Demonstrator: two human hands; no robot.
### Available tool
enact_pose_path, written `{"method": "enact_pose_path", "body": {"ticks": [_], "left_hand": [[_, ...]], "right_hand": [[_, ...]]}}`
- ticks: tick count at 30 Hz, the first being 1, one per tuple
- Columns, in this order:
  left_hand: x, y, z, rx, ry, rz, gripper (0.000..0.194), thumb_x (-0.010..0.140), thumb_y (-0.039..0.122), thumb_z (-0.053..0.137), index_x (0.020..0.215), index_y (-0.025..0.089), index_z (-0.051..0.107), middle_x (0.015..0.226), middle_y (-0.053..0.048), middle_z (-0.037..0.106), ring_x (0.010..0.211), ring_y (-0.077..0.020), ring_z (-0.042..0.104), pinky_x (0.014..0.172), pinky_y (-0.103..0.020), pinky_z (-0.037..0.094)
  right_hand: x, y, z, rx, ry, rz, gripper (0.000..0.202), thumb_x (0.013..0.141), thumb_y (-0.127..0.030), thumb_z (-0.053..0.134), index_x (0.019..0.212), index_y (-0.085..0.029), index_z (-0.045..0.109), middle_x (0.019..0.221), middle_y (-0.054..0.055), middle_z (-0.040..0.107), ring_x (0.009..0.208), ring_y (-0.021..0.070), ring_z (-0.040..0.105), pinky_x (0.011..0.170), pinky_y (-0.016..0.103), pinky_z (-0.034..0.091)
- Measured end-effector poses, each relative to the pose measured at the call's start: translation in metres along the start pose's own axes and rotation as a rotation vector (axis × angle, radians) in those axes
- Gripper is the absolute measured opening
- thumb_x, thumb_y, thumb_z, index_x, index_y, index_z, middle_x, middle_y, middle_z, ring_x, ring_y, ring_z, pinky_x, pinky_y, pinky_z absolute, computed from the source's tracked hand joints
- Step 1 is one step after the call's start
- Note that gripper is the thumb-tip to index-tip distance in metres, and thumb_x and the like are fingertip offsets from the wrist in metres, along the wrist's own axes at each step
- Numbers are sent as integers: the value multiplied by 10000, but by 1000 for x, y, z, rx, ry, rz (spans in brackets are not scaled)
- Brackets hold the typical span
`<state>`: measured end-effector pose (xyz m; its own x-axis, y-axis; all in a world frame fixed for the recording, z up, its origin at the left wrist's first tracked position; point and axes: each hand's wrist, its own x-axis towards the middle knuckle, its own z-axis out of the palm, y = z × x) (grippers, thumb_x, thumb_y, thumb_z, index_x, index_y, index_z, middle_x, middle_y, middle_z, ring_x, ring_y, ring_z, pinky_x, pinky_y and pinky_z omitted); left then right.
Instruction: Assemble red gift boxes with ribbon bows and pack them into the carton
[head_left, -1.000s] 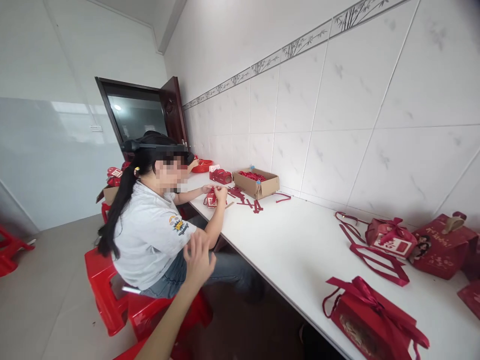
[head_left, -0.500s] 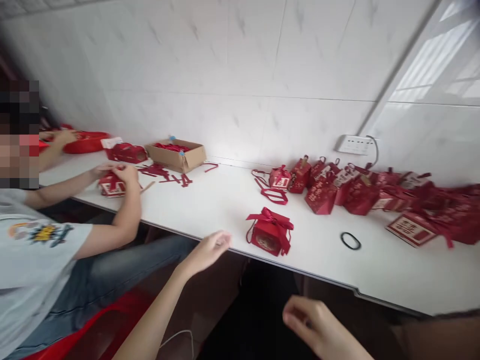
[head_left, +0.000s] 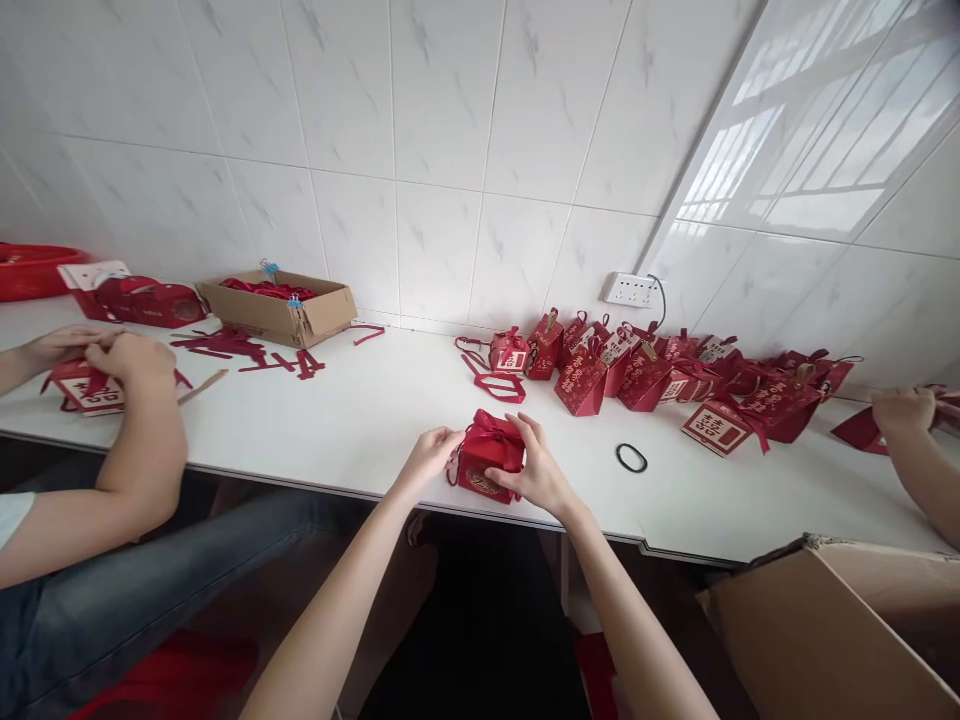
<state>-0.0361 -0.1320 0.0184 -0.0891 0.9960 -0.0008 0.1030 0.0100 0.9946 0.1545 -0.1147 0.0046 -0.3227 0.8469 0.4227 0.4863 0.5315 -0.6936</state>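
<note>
A small red gift box (head_left: 480, 478) with a ribbon bow on top stands near the table's front edge, between my two hands. My left hand (head_left: 431, 460) is at its left side, with thumb and fingertips pinched together at the ribbon there. What lies right between those fingertips is partly hidden. My right hand (head_left: 541, 472) curves around the right side, thumb on the front face and fingers at the top and back edge. Behind the box lies a loose loop of red ribbon (head_left: 499, 388), beside a smaller red box (head_left: 508, 350).
Many red gift boxes (head_left: 641, 375) crowd the right by the wall. A black ring-shaped band (head_left: 631, 458) lies nearer. Cut ribbons (head_left: 232, 345) and a cardboard carton (head_left: 330, 315) are left. Co-workers' hands (head_left: 135, 358) work at both sides. A large carton (head_left: 817, 630) stands front right.
Both my hands have come to the gift box; before, they were apart from it and holding nothing. The view has turned right, bringing in another person's hand and the large carton.
</note>
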Motion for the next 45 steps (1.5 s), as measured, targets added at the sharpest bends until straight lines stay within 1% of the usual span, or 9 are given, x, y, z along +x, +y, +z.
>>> {"method": "enact_pose_path", "body": {"ticks": [12,15,20,23,29,34,39,42,45], "left_hand": [[-27,-37,9,-196,-43,80,332,737,504,611,671,191,522,748,4,537,743,-137,510,741,-272,445],[-22,-28,-5,-183,-117,85,363,728,539,606,752,179,568,848,-39,598,808,-182,573,743,-315,479],[11,3,-15,38,-182,230,640,692,466,681,1255,258,459,1285,-106,515,1093,-250,572,882,-368,482],[38,9,-3,168,-201,398,501,717,390,665,1182,249,541,1268,-82,553,1189,-242,514,1011,-379,402],[85,-11,23,168,-138,529,320,717,320,619,1005,188,574,1327,-116,491,1238,-236,476,1037,-378,380],[110,-16,32,147,-127,559,285,725,315,615,983,201,572,1334,-111,490,1211,-227,504,994,-374,419],[120,-14,33,119,-92,549,256,719,335,626,932,198,593,1287,-109,540,1170,-233,540,989,-392,420],[121,-16,35,97,-45,539,202,734,353,612,856,194,591,1291,-118,546,1186,-242,530,1010,-407,398],[121,-20,37,67,-4,527,199,761,385,587,765,187,573,1267,-138,566,1184,-253,534,1003,-408,403]], "right_hand": [[0,20,3,46,-1,-72,549,703,-421,700,1203,-249,552,1298,109,395,1268,281,408,1041,451,402],[2,18,-6,1,-25,-201,569,691,-419,720,1203,-245,542,1324,120,397,1253,284,426,1015,451,427],[23,23,-18,-155,-45,-480,717,688,-454,713,1301,-208,434,1324,161,451,1274,323,402,1042,524,373],[40,40,-16,-204,-44,-559,755,700,-465,699,1327,-191,380,1340,185,453,1315,346,359,1054,566,335],[58,77,-8,-134,17,-369,839,735,-389,691,1405,-204,223,1483,190,269,1402,313,193,1096,540,285],[66,76,-18,125,26,-196,971,645,-575,704,1390,-222,190,1506,199,175,1400,313,197,1027,500,375],[84,78,-24,351,270,126,544,744,-706,481,953,-204,507,1309,145,453,1151,274,524,895,440,463],[90,83,-22,319,251,134,499,702,-676,564,652,-183,509,1127,115,562,1018,266,560,919,442,429],[90,88,-18,347,221,123,522,735,-676,524,601,-172,534,1035,109,599,936,249,580,882,419,446]]}}
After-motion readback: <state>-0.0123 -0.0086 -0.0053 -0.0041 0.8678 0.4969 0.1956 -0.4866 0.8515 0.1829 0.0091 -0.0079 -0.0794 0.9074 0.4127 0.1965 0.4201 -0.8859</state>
